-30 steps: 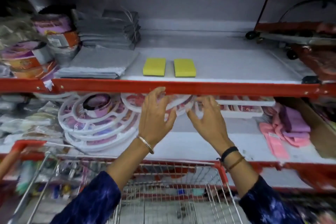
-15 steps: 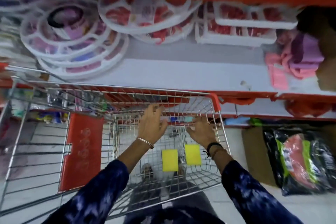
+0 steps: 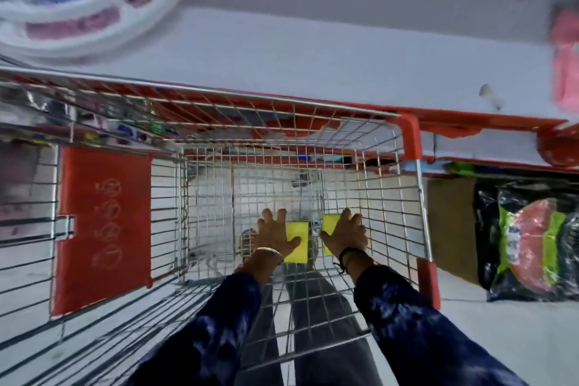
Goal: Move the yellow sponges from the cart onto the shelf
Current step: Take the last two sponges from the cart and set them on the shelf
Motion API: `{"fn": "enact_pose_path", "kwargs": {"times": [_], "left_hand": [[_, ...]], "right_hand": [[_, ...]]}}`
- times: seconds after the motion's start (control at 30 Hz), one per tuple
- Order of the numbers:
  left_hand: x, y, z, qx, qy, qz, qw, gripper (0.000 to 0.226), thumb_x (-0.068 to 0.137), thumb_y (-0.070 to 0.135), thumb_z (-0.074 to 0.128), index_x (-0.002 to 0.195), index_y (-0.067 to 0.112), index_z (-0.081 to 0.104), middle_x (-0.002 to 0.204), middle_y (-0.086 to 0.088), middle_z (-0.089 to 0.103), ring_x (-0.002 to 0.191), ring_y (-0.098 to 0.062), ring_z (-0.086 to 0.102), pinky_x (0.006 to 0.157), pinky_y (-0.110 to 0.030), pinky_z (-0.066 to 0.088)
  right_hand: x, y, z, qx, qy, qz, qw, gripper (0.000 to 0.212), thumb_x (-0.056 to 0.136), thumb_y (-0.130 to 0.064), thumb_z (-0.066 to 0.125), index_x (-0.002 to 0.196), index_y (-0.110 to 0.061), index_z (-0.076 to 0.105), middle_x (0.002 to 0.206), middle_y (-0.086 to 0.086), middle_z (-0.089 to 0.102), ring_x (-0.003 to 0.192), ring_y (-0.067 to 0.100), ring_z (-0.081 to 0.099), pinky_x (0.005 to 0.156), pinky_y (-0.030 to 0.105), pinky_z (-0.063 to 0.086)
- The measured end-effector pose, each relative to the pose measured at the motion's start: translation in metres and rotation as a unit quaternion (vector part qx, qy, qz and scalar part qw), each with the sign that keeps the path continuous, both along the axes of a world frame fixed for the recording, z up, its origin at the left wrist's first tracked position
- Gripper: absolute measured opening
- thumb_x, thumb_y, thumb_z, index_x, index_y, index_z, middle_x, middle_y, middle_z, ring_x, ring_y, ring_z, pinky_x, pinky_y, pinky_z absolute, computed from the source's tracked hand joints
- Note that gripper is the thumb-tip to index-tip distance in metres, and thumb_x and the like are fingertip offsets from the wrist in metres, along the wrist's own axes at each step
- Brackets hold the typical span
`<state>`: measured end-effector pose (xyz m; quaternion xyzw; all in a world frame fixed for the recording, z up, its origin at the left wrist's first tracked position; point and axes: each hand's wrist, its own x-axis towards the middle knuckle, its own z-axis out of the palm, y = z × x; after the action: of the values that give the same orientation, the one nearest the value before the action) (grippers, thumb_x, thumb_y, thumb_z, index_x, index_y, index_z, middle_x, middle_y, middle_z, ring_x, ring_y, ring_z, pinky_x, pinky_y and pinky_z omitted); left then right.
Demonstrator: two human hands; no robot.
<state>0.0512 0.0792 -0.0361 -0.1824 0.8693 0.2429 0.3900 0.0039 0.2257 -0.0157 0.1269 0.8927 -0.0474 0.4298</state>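
Wire-mesh shopping cart [image 3: 369, 166] is sitting right against the shelf [image 3: 313, 56], handy for reaching. Both hands are spreading open-fingered: left hand [image 3: 274, 236] covering one yellow sponge [image 3: 297, 238], right hand [image 3: 346, 235] another [image 3: 330, 224], probably grabbing both together.

- The cart [image 3: 313, 147] is showing shiny wire mesh with glossy red plastic corners.
- The sponges [image 3: 297, 241] are looking matt and soft.
- The bag [image 3: 532, 244] is gleaming like glossy plastic film.
- The sleeves [image 3: 413, 329] are looking like mottled cloth.
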Motion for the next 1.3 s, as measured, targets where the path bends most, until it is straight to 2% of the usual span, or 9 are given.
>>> {"fn": "enact_pose_path", "kwargs": {"times": [0.1, 0.27, 0.57, 0.7, 0.8, 0.9, 1.0, 1.1, 1.3], "left_hand": [[0.002, 0.01, -0.018, -0.008, -0.027, 0.019, 0.999, 0.09, 0.074, 0.053, 0.069, 0.144, 0.015, 0.026, 0.148, -0.021, 0.022, 0.129, -0.044, 0.038, 0.1, -0.048, 0.043], [0.003, 0.028, -0.035, 0.008, -0.046, 0.105, 0.993, 0.093, 0.065, 0.047, 0.079, 0.134, 0.009, 0.031, 0.138, -0.016, 0.03, 0.122, -0.039, 0.046, 0.095, -0.045, 0.05], [-0.005, 0.021, -0.014, -0.007, -0.021, 0.101, 0.995, 0.097, 0.062, 0.043, 0.081, 0.136, 0.009, 0.028, 0.14, -0.017, 0.03, 0.122, -0.04, 0.048, 0.093, -0.046, 0.051], [-0.015, 0.006, 0.017, -0.005, 0.019, 0.104, 0.994, 0.093, 0.063, 0.043, 0.081, 0.134, 0.01, 0.029, 0.136, -0.015, 0.031, 0.121, -0.039, 0.047, 0.091, -0.048, 0.053], [-0.023, -0.005, 0.049, -0.004, 0.048, 0.089, 0.995, 0.099, 0.064, 0.047, 0.079, 0.138, 0.009, 0.026, 0.14, -0.017, 0.027, 0.12, -0.041, 0.047, 0.089, -0.048, 0.052], [-0.028, -0.014, 0.078, -0.003, 0.087, 0.087, 0.992, 0.099, 0.064, 0.049, 0.078, 0.139, 0.01, 0.026, 0.142, -0.018, 0.027, 0.117, -0.041, 0.05, 0.085, -0.046, 0.052], [-0.035, -0.022, 0.113, -0.007, 0.11, 0.077, 0.991, 0.104, 0.068, 0.052, 0.075, 0.144, 0.007, 0.021, 0.151, -0.021, 0.017, 0.124, -0.043, 0.046, 0.09, -0.046, 0.051], [-0.045, -0.027, 0.156, -0.006, 0.134, 0.084, 0.987, 0.111, 0.07, 0.053, 0.074, 0.149, 0.006, 0.011, 0.156, -0.022, 0.008, 0.132, -0.042, 0.041, 0.095, -0.046, 0.048], [-0.079, -0.029, 0.25, 0.012, 0.198, 0.093, 0.976, 0.108, 0.07, 0.049, 0.076, 0.148, 0.008, 0.012, 0.154, -0.021, 0.012, 0.131, -0.04, 0.043, 0.099, -0.042, 0.047]], "right_hand": [[0.005, -0.001, -0.016, -0.005, 0.012, -0.007, 1.0, 0.09, 0.085, -0.045, 0.064, 0.149, -0.006, 0.014, 0.153, 0.022, 0.019, 0.136, 0.043, 0.032, 0.105, 0.047, 0.04], [0.006, 0.005, -0.03, -0.005, 0.036, -0.004, 0.999, 0.083, 0.082, -0.041, 0.068, 0.142, -0.005, 0.024, 0.141, 0.02, 0.032, 0.123, 0.041, 0.047, 0.089, 0.045, 0.051], [-0.005, 0.001, -0.009, -0.045, 0.048, -0.018, 0.998, 0.08, 0.078, -0.04, 0.072, 0.137, -0.006, 0.03, 0.135, 0.018, 0.037, 0.122, 0.039, 0.048, 0.088, 0.047, 0.05], [-0.009, -0.003, 0.02, -0.069, 0.058, -0.004, 0.996, 0.087, 0.077, -0.043, 0.072, 0.141, -0.006, 0.027, 0.136, 0.018, 0.037, 0.122, 0.039, 0.048, 0.088, 0.046, 0.05], [-0.014, -0.007, 0.052, -0.09, 0.089, -0.006, 0.992, 0.085, 0.077, -0.042, 0.071, 0.141, -0.007, 0.028, 0.138, 0.018, 0.037, 0.122, 0.039, 0.049, 0.088, 0.045, 0.049], [-0.021, -0.008, 0.084, -0.087, 0.104, -0.012, 0.991, 0.092, 0.077, -0.047, 0.07, 0.146, -0.008, 0.023, 0.145, 0.02, 0.034, 0.126, 0.039, 0.047, 0.092, 0.045, 0.048], [-0.029, -0.008, 0.12, -0.083, 0.116, -0.019, 0.99, 0.1, 0.075, -0.055, 0.069, 0.149, -0.01, 0.018, 0.151, 0.022, 0.029, 0.126, 0.039, 0.049, 0.096, 0.044, 0.049], [-0.041, -0.006, 0.158, -0.098, 0.126, -0.021, 0.987, 0.109, 0.074, -0.059, 0.068, 0.152, -0.01, 0.009, 0.155, 0.023, 0.023, 0.133, 0.038, 0.043, 0.102, 0.043, 0.045], [-0.078, -0.005, 0.256, -0.13, 0.191, -0.034, 0.972, 0.111, 0.075, -0.057, 0.067, 0.152, -0.006, 0.004, 0.157, 0.014, 0.026, 0.141, 0.032, 0.034, 0.109, 0.04, 0.037]]}}
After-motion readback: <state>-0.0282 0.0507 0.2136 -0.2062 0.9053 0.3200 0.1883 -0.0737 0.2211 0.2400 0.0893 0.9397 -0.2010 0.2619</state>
